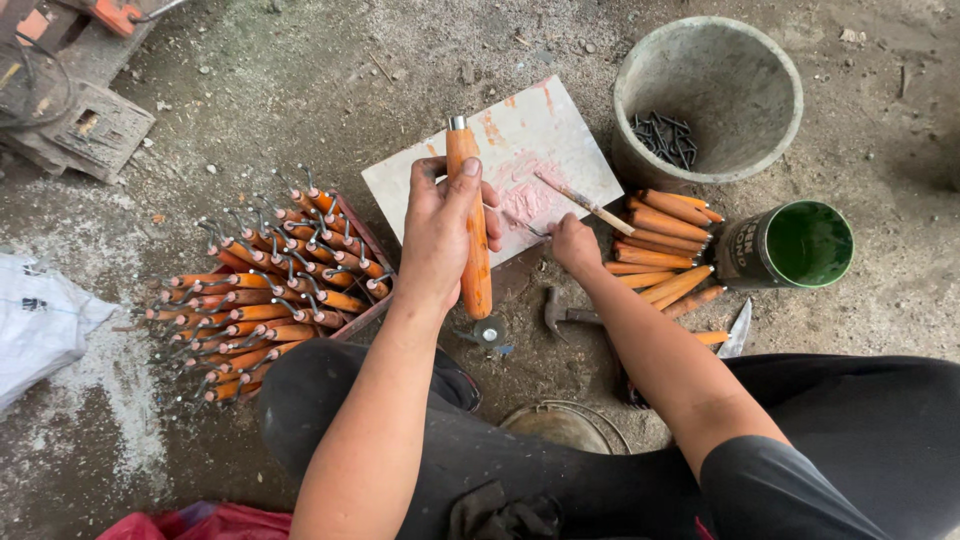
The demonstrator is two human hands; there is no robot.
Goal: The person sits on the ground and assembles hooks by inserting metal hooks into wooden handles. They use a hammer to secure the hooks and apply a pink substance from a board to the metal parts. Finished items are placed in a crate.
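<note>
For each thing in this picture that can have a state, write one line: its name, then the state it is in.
left hand: closed round an orange wooden handle, held upright
right hand: gripping a thin stick over the smeared board
grey bucket: open, a few dark nails at the bottom
green can: open, lying on its side
hammer: lying on the ground, untouched
finished handles: piled, metal tips fitted
plain handles: stacked, no tips

A grey concrete bucket (pixel 708 95) holds dark nails (pixel 663 137), with a green-lined can (pixel 790 245) just beside it. A hammer (pixel 560 312) lies on the dirt floor (pixel 280 90), and a white sack (pixel 40 320) sits far left.
</note>
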